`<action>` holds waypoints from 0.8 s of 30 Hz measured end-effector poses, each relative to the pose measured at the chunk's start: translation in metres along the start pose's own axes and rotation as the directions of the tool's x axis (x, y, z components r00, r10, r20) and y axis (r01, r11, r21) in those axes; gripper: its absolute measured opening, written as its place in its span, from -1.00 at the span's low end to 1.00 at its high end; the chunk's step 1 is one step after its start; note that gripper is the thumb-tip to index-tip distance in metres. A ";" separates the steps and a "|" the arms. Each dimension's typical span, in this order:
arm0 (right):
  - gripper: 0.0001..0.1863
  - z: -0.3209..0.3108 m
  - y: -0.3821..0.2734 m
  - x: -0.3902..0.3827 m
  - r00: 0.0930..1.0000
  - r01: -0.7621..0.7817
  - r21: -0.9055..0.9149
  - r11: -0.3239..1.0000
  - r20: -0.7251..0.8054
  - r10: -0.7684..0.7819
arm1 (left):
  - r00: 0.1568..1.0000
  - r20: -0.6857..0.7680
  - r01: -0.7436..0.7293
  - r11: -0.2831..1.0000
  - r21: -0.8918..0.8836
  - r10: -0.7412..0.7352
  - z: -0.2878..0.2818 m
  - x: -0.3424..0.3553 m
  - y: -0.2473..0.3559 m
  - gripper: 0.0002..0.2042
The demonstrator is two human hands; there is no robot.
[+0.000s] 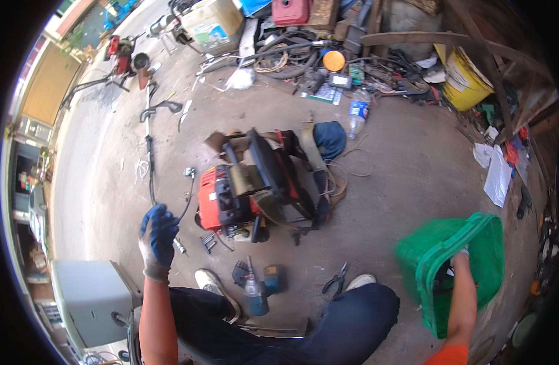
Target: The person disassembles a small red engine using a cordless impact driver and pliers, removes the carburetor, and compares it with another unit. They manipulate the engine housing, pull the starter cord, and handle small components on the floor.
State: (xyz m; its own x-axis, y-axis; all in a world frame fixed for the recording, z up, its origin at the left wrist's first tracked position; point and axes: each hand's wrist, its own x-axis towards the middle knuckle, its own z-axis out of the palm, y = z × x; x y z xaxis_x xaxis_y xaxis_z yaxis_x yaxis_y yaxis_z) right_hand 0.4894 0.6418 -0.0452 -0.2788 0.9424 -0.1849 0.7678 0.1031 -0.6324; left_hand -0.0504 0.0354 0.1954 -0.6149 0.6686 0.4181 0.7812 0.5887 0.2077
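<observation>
My left hand, in a blue and pale glove, is raised left of the red and black backpack engine, fingers bent and apart, holding nothing visible. My right hand, gloved, reaches into a green plastic bucket at the lower right; its fingers are hidden, as is most of what lies inside. Between my shoes lie a blue cordless power tool, slightly blurred, and black pliers. A black hose with a metal fitting and some small metal pieces lie by the engine.
A long pole tool lies at left, a red machine beyond. Clutter along the back holds hoses, jugs, a plastic bottle and a yellow bucket. A grey box stands beside my left leg.
</observation>
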 end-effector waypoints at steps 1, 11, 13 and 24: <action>-0.71 -0.007 0.000 -0.007 0.998 0.057 0.187 0.981 -0.048 -0.049 | 1.000 0.025 -0.004 1.000 -0.028 0.005 -0.003 0.003 -0.005 -0.78; -0.64 -0.175 -0.239 -0.221 0.800 0.474 -0.147 0.868 -0.341 -0.494 | 0.713 0.422 0.540 0.054 -0.840 -0.561 -0.067 -0.030 -0.056 -0.64; -0.60 -0.179 -0.318 -0.281 0.540 0.732 -0.314 0.605 -0.275 -0.796 | 0.718 0.450 0.551 0.038 -0.834 -0.531 -0.087 -0.043 -0.056 -0.65; -0.63 0.130 -0.450 -0.487 0.651 0.500 0.467 0.729 0.352 -0.672 | 0.798 0.335 0.405 0.035 -0.914 -0.501 -0.165 -0.108 -0.083 -0.69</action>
State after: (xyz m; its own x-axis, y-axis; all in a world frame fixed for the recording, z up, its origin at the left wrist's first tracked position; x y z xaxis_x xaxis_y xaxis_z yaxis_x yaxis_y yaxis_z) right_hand 0.2048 0.0947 0.2314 -0.9009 0.4322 0.0398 0.1511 0.3982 -0.9048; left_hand -0.0310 -0.1608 0.2792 -0.9179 0.3911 -0.0662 -0.1237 -0.1235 0.9846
